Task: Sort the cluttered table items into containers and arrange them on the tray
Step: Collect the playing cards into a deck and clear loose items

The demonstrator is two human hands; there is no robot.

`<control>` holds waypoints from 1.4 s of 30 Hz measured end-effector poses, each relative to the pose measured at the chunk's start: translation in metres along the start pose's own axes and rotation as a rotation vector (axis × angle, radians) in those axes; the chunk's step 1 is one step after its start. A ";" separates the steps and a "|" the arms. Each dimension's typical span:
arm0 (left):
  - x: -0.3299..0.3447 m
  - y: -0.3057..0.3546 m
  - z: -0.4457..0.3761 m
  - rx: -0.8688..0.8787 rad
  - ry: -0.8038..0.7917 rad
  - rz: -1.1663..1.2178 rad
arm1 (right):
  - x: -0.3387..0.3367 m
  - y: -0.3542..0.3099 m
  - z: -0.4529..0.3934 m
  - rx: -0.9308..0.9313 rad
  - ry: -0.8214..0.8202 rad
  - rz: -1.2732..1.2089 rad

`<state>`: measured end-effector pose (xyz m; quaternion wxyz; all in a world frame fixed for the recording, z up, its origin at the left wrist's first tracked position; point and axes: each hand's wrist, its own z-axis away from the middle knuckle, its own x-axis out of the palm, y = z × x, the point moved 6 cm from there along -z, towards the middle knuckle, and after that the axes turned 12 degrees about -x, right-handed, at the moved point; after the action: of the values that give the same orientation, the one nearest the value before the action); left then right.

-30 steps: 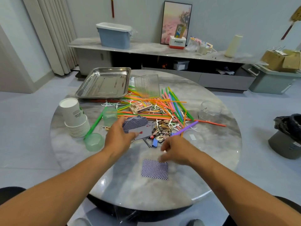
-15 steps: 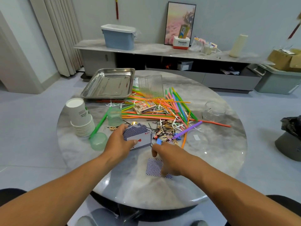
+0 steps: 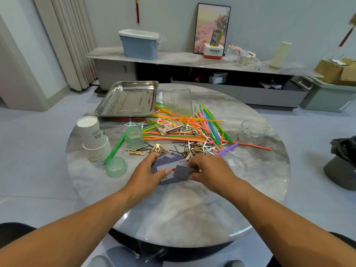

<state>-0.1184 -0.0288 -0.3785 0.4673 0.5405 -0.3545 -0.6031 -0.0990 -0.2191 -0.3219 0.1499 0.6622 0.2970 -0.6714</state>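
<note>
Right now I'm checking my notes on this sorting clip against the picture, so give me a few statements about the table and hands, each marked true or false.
1. Both hands hold the playing cards. True: the left hand grips the bundle and the right hand pinches its other side.
2. The steel tray holds the paper cups. False: the tray holds none of the sorted items; the paper cup stack stands on the table to its left.
3. The card box lies on the coloured straws. True.
4. The clear glass jar is full of hairpins. False: it looks empty; the hairpins lie loose on the table.
5. One green plastic cup lies near the paper cups. True.
</note>
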 end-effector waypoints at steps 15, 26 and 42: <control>0.010 0.011 0.003 0.109 0.034 0.041 | 0.017 0.005 0.013 0.454 0.544 -0.943; 0.034 -0.007 0.010 0.068 -0.098 0.002 | 0.056 -0.019 0.019 0.436 0.356 -1.099; 0.036 -0.002 0.012 0.154 -0.015 -0.263 | 0.055 0.009 0.022 0.662 0.632 -1.162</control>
<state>-0.1300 -0.0630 -0.3896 0.3388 0.6121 -0.3292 -0.6341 -0.1155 -0.2284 -0.3789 -0.5300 0.5707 0.4105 -0.4742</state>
